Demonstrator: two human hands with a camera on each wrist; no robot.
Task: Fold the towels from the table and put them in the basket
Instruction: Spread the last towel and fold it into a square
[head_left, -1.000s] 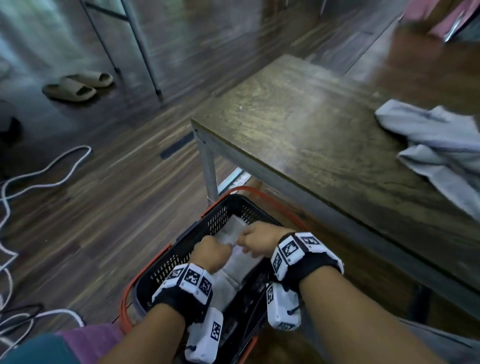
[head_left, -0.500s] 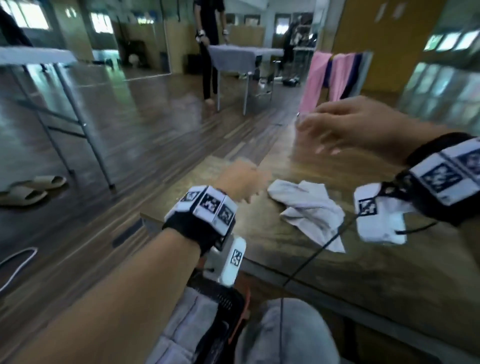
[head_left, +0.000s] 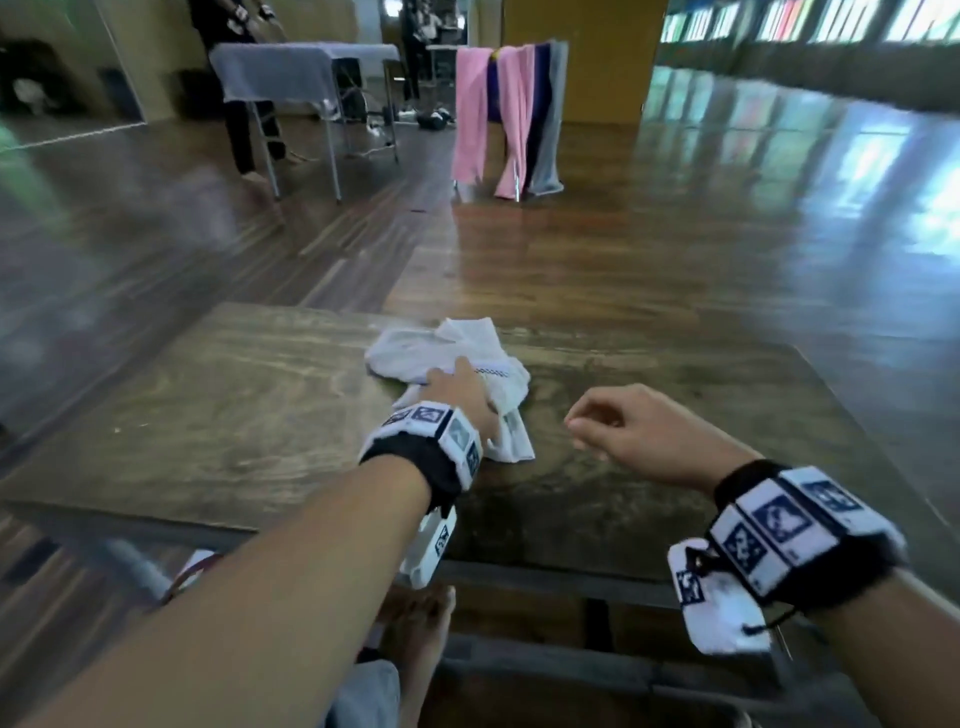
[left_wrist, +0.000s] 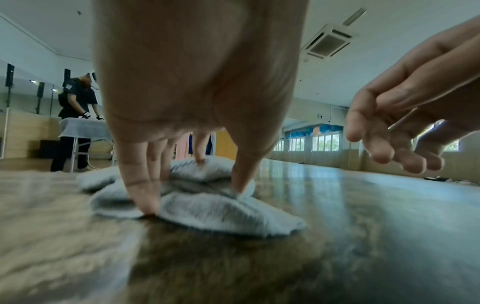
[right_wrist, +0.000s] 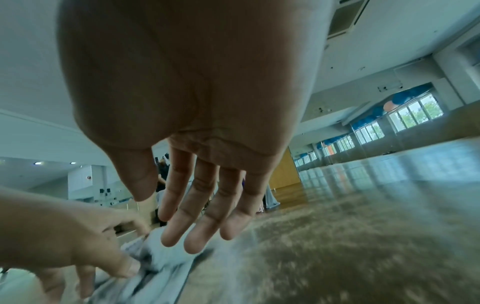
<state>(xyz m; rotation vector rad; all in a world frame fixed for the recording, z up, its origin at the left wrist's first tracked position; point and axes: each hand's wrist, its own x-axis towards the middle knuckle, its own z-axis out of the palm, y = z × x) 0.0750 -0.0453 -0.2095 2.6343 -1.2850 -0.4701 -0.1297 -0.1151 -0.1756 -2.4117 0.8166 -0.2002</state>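
A crumpled white towel (head_left: 441, 348) lies near the middle of the dark wooden table (head_left: 234, 415). My left hand (head_left: 460, 387) is down on its near side. In the left wrist view the fingers (left_wrist: 141, 191) and thumb dig in on either side of a bunched fold of the towel (left_wrist: 207, 209), gripping it. My right hand (head_left: 597, 423) hovers just above the table to the right of the towel, fingers (right_wrist: 182, 230) loosely bent, holding nothing. Only a red strip of the basket (head_left: 179, 584) shows, below the table's front edge at the left.
Beyond the table stands a drying rack (head_left: 511, 114) hung with pink, dark blue and grey towels. Farther left is another table (head_left: 291, 73) under a grey cloth, with a person (head_left: 244, 135) standing behind it. My bare foot (head_left: 423, 631) is under the table's front edge.
A second ago both hands were in the basket on a folded towel. They rose to the table. The left hand has landed on the crumpled towel and the right has dropped beside it.
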